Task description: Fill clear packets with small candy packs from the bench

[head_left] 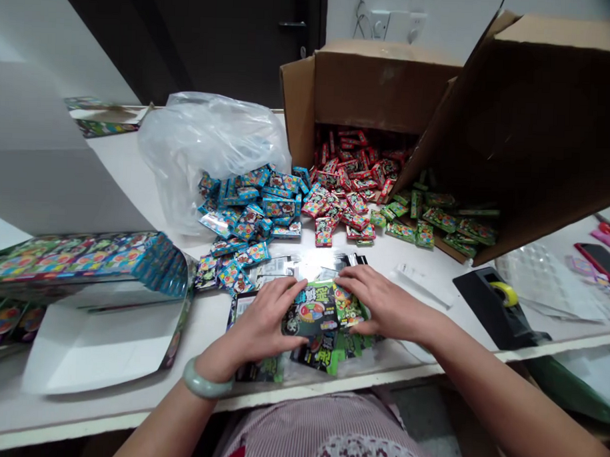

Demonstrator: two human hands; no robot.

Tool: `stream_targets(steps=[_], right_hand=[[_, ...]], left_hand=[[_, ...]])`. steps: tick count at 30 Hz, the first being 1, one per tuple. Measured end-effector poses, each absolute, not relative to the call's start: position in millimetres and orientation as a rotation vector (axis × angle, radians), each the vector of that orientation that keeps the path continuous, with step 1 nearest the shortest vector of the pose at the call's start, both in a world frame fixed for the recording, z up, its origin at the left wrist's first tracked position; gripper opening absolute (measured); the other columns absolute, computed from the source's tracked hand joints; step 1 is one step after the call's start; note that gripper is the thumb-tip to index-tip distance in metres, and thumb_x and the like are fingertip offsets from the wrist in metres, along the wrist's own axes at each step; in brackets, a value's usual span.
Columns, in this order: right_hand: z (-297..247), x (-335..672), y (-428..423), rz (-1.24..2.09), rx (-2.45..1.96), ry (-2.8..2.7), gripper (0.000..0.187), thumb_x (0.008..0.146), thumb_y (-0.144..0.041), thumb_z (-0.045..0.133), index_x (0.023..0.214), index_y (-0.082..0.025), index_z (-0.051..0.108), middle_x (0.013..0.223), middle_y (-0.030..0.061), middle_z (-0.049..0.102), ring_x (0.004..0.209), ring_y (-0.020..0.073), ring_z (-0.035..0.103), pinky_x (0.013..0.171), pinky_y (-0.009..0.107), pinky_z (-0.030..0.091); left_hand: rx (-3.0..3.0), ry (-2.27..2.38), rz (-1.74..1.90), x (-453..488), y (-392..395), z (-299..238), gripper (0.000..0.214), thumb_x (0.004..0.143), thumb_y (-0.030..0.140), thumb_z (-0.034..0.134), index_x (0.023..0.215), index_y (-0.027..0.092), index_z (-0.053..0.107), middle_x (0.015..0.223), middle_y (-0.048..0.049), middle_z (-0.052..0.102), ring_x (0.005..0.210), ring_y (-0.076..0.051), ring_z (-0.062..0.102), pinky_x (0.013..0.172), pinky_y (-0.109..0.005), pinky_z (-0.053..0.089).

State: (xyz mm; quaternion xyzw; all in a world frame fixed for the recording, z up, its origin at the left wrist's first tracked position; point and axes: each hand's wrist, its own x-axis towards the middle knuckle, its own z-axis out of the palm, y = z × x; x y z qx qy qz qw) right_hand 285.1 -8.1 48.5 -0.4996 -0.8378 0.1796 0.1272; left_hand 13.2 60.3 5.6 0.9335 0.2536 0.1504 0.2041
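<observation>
"What could go wrong from here?"

"The tilted carton [375, 84] overhangs the surface [434, 260], so one bump could send our red boxes [346, 183] sliding. A dark door [191, 38] stands beyond."

"And our hands?"

"Left grip [259, 317] and right grip [387, 305] sit narrow, cupped on packets [312, 315] near the front edge; we can't tell whether they're clasping or pressing."

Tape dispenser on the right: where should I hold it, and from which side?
Hold the black tape dispenser by its lower body, probably from above on the near side. It looks broad, and the yellow tape roll sits higher, clear. The dispenser lies near the table's front edge, so that side seems open.
</observation>
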Motion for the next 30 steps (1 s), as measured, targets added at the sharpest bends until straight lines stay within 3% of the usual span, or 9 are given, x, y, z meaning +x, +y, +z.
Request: stream_targets(steps=[7,12,15,18,20,24,27,30], right_hand=[[45,279,-3,0.522,-1.388,-2.479,0.081,0.065,-0.04,0.081,0.131,-0.011,0.045,0.131,0.0194,0.048,0.126,0.0311,0.043,0.106,0.045,0.039],[42,278,-4,0.605,-1.337,-2.37,0.103,0.06,-0.047,0.083,0.143,-0.016,0.029,0.144,0.02,0.036,0.135,0.0301,0.035,0.11,0.045,0.036],[39,274,-9,0.553,-1.388,-2.2,0.085,0.072,-0.041,0.077,0.141,-0.022,0.031,0.143,0.0163,0.04,0.134,0.0293,0.036,0.108,0.049,0.035],[33,265,-13,0.566,-1.467,-2.054,0.046,0.086,-0.029,0.063,0.129,-0.023,0.047,0.12,0.0108,0.06,0.114,0.0262,0.053,0.098,0.049,0.043],[30,258,-14,0.641,-1.481,-1.943,0.034,0.089,-0.026,0.057,0.122,-0.023,0.053,0.11,0.0084,0.065,0.103,0.0234,0.059,0.091,0.045,0.047],[28,249,-10,0.74,-1.483,-1.634,0.032,0.091,-0.025,0.052,0.122,-0.022,0.055,0.102,0.0067,0.068,0.093,0.0186,0.063,0.085,0.037,0.051],[28,256,7,0.928,-1.377,-1.766,0.034,0.09,-0.029,0.053,0.124,-0.024,0.057,0.103,0.0045,0.07,0.094,0.0169,0.064,0.085,0.033,0.051],[25,288,48,0.841,-1.604,-1.687,0.032,0.094,-0.032,0.047,0.123,-0.023,0.058,0.098,0.003,0.072,0.088,0.0146,0.066,0.081,0.029,0.051]], left_hand=[[2.564,0.714,0.414,17,58,7,0.096,0.066,0.042,0.079,0.145,0.022,0.028,0.131,-0.0155,0.046,0.122,-0.034,0.044,0.102,-0.051,0.041],[2.568,0.741,0.449,16,59,7,0.096,0.067,0.04,0.078,0.145,0.021,0.027,0.132,-0.0163,0.044,0.122,-0.034,0.044,0.102,-0.051,0.041],[2.567,0.825,0.518,15,59,4,0.093,0.068,0.04,0.077,0.144,0.02,0.028,0.131,-0.0167,0.044,0.121,-0.035,0.045,0.101,-0.052,0.041],[2.577,0.855,0.555,16,57,0,0.093,0.068,0.041,0.077,0.144,0.02,0.028,0.13,-0.0171,0.045,0.121,-0.035,0.045,0.1,-0.053,0.041],[2.582,0.837,0.547,17,56,-1,0.094,0.068,0.041,0.078,0.145,0.02,0.027,0.131,-0.0175,0.044,0.121,-0.035,0.045,0.101,-0.053,0.041],[2.583,0.89,0.54,16,59,0,0.089,0.071,0.036,0.075,0.144,0.02,0.028,0.131,-0.0169,0.044,0.121,-0.035,0.045,0.1,-0.054,0.042],[2.602,0.886,0.564,12,63,1,0.087,0.071,0.034,0.074,0.144,0.021,0.029,0.13,-0.0161,0.045,0.12,-0.035,0.046,0.099,-0.054,0.043],[2.609,0.947,0.605,3,67,2,0.085,0.072,0.037,0.072,0.144,0.024,0.028,0.13,-0.0148,0.046,0.119,-0.035,0.048,0.097,-0.052,0.045]])
